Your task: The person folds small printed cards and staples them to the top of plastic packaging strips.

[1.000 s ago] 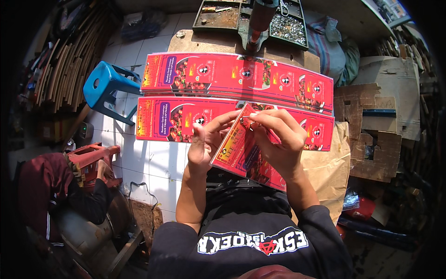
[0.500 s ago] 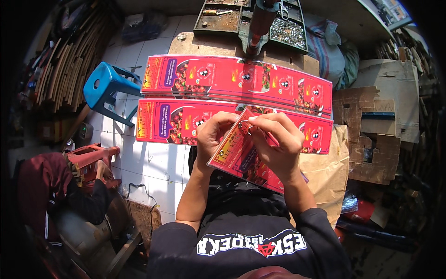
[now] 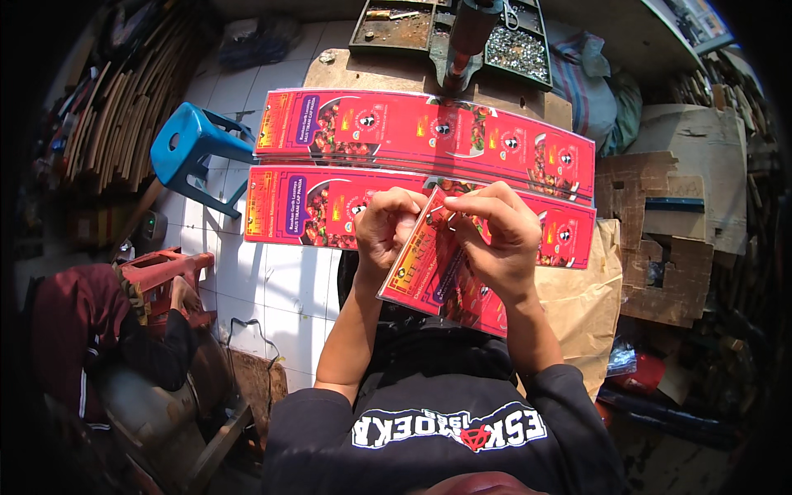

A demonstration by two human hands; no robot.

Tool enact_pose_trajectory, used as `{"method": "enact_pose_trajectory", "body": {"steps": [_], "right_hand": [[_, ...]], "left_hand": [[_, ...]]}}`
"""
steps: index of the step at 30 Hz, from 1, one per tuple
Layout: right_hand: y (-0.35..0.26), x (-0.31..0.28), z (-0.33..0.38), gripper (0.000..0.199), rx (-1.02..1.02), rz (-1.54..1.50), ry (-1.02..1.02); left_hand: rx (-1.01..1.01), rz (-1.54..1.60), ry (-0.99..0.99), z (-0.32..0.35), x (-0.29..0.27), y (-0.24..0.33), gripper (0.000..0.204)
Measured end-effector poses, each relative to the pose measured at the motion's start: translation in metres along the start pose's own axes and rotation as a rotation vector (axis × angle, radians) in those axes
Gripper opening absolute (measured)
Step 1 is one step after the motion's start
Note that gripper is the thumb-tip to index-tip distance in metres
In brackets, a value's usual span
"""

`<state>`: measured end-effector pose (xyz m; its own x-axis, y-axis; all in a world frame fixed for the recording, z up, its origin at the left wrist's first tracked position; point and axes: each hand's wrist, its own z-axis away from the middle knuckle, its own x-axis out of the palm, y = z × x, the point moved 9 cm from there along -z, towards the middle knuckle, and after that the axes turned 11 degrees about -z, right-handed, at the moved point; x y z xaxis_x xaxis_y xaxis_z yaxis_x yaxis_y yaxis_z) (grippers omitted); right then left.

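Note:
Between my hands, above the near edge of the table, is a red printed strip (image 3: 466,289) with food pictures and a clear shiny border, held at a slant. My left hand (image 3: 384,235) pinches its upper left edge. My right hand (image 3: 501,241) is closed at the strip's top corner, thumb and forefinger around a small shiny metal piece (image 3: 445,216), perhaps a wire or ring, too small to make out. Beyond my hands lie two stacks of matching strips, a far stack (image 3: 404,136) and a near stack (image 3: 285,206) partly hidden by my hands.
At the table's far side a dark metal post (image 3: 469,41) stands beside trays (image 3: 546,58) of small metal bits. A blue stool (image 3: 186,140) is on the left, with a co-worker's arm (image 3: 165,355) by a red stool (image 3: 165,272). Brown paper (image 3: 586,289) and cut boards (image 3: 660,239) are right.
The held strip has tilted slightly and shifted a little right relative to the view. My left hand has moved slightly along its edge; my right fingers stay at the metal piece.

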<state>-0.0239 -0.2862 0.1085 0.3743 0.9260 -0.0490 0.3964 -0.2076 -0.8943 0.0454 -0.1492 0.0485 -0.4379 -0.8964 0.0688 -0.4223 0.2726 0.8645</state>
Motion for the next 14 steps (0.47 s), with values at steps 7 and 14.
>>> {"method": "enact_pose_trajectory", "body": {"steps": [7,14], "right_hand": [[-0.003,-0.022,-0.006,0.033,-0.026,0.055,0.068],[0.000,-0.032,-0.003,0.033,-0.019,0.152,0.118]], "left_hand": [[-0.418,0.175,-0.089,0.019,-0.013,-0.014,0.058],[-0.638,0.025,-0.259,0.059,0.018,0.011,0.084]]}}
